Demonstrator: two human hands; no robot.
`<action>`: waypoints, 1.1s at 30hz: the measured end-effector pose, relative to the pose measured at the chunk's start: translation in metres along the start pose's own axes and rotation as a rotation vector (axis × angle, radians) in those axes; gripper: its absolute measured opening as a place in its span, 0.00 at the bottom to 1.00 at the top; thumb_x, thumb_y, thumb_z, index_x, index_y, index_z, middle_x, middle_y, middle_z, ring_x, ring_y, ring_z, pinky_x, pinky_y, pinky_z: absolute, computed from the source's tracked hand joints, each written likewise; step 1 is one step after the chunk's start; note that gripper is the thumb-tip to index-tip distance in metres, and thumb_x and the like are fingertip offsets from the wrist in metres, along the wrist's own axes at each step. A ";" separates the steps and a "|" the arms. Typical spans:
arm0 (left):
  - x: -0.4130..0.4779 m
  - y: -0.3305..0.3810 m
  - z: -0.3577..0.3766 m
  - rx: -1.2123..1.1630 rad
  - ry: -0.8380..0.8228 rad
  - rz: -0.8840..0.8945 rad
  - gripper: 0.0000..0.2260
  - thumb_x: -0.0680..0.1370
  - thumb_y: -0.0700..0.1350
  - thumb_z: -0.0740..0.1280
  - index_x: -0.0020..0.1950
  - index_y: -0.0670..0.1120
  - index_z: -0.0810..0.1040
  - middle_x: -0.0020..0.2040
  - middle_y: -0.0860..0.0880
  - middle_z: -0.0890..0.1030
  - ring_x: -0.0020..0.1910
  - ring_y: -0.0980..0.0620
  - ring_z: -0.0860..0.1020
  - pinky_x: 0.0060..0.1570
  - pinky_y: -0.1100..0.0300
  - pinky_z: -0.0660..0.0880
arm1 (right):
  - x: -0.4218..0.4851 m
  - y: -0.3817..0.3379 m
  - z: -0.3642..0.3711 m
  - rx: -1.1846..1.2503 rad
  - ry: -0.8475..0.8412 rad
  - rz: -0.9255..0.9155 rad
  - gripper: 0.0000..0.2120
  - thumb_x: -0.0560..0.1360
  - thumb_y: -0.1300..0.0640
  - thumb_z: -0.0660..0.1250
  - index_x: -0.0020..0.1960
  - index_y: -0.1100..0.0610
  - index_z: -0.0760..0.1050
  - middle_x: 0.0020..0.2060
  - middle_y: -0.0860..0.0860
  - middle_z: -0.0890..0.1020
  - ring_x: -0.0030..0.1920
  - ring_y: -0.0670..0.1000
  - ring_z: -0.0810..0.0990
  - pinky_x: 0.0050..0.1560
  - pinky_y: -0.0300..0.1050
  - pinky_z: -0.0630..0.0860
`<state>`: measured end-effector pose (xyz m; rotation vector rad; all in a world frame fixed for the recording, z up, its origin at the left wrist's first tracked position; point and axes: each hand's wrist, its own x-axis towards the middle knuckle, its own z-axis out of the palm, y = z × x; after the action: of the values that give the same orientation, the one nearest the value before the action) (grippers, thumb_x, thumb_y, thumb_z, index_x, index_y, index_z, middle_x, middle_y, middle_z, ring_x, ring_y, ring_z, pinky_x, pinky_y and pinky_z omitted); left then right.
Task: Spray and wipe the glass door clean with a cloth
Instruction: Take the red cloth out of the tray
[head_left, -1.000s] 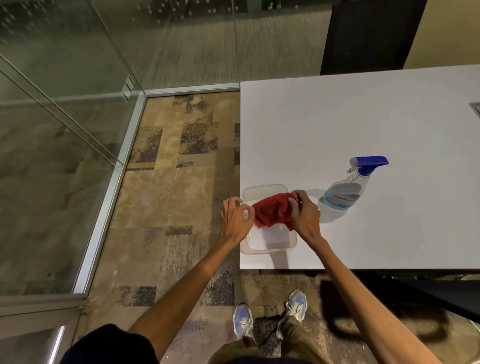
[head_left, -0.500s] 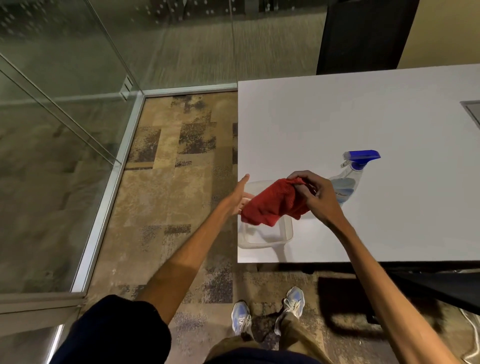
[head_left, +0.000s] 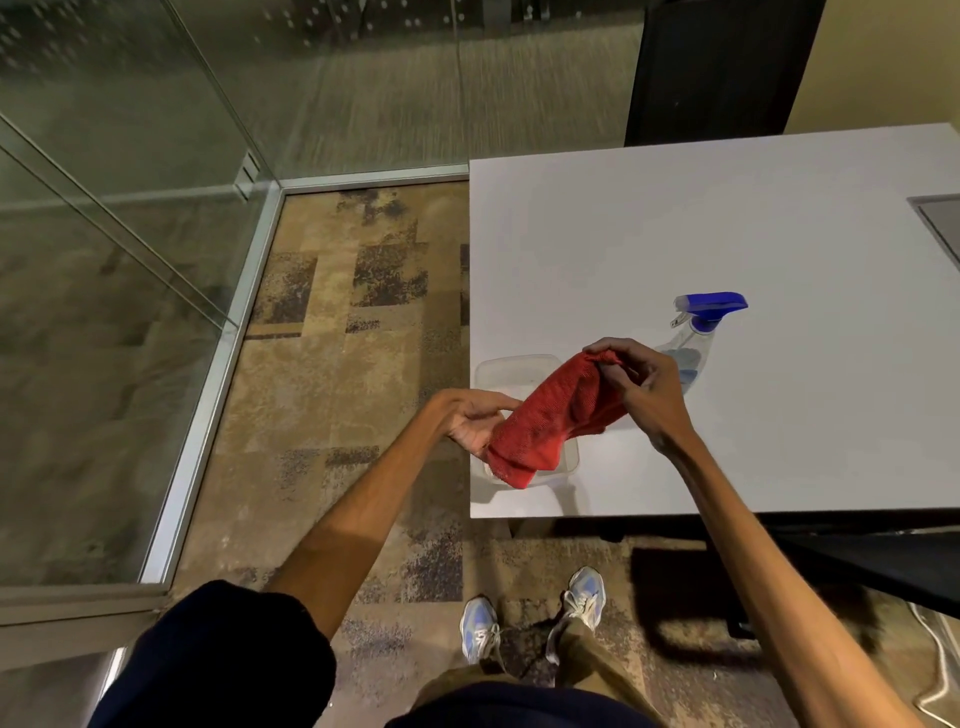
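Observation:
A red cloth (head_left: 553, 418) hangs above a clear plastic container (head_left: 511, 366) near the front left corner of the white table (head_left: 727, 218). My right hand (head_left: 644, 384) pinches the cloth's upper end. My left hand (head_left: 475, 418) is palm up at the cloth's lower left, touching it with fingers spread. A spray bottle (head_left: 693, 338) with a blue trigger head stands on the table just behind my right hand, partly hidden by it. The glass door and glass wall (head_left: 104, 312) fill the left side of the view.
A metal floor track (head_left: 208, 384) runs along the foot of the glass. Patterned carpet (head_left: 337, 364) lies between glass and table. A dark chair (head_left: 717, 67) stands behind the table. My shoes (head_left: 530, 618) are on the floor below.
The cloth was lifted out of the container and now hangs between my hands. My right hand rose with it; my left hand turned palm up under its lower end.

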<state>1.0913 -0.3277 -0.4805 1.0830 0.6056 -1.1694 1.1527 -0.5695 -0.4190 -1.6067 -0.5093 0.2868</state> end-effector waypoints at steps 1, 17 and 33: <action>-0.002 -0.002 0.002 0.019 -0.017 -0.018 0.24 0.70 0.54 0.74 0.56 0.37 0.77 0.53 0.40 0.80 0.52 0.44 0.81 0.60 0.49 0.75 | 0.000 0.000 0.000 0.004 0.005 0.004 0.13 0.76 0.72 0.64 0.53 0.59 0.82 0.51 0.55 0.85 0.56 0.52 0.83 0.60 0.40 0.75; -0.023 0.015 0.011 -0.485 0.303 0.689 0.20 0.74 0.30 0.70 0.65 0.40 0.73 0.62 0.40 0.77 0.59 0.45 0.78 0.55 0.54 0.80 | -0.010 0.015 -0.013 0.102 0.013 0.239 0.17 0.72 0.75 0.62 0.49 0.57 0.80 0.46 0.50 0.84 0.49 0.43 0.82 0.46 0.35 0.78; -0.093 0.043 0.028 0.301 0.432 0.874 0.14 0.70 0.31 0.75 0.48 0.48 0.79 0.47 0.47 0.84 0.46 0.56 0.82 0.49 0.65 0.76 | 0.021 0.016 0.026 -0.319 -0.255 0.153 0.38 0.71 0.52 0.77 0.75 0.44 0.62 0.70 0.41 0.64 0.70 0.45 0.62 0.69 0.46 0.63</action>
<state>1.0975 -0.3130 -0.3757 1.6495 0.2144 -0.2595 1.1617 -0.5375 -0.4356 -1.9358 -0.6525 0.5520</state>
